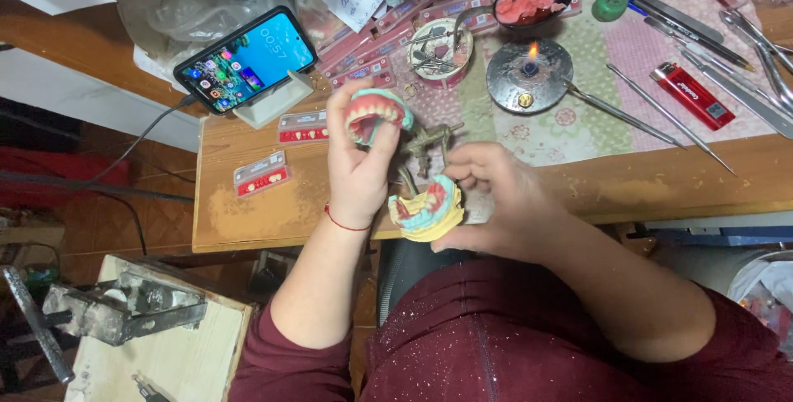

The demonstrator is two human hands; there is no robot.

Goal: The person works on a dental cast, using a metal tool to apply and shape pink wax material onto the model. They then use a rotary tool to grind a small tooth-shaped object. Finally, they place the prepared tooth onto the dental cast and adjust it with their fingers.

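My left hand [357,172] holds up the upper half of a denture model [376,113], pink wax with white teeth on a teal base, above the wooden bench. My right hand [496,195] grips the lower half [425,208], a yellow plaster cast with pink and teal wax. A brass hinged articulator frame [428,142] joins the two halves between my hands. A thin red string circles my left wrist.
A small spirit burner with a lit flame [529,71] sits on a patterned cloth [578,121]. Metal wax tools [652,117], a red lighter [692,95], a bowl of pink wax [530,4], tooth card strips [263,175] and a propped phone [245,59] lie around. A vise [124,307] stands lower left.
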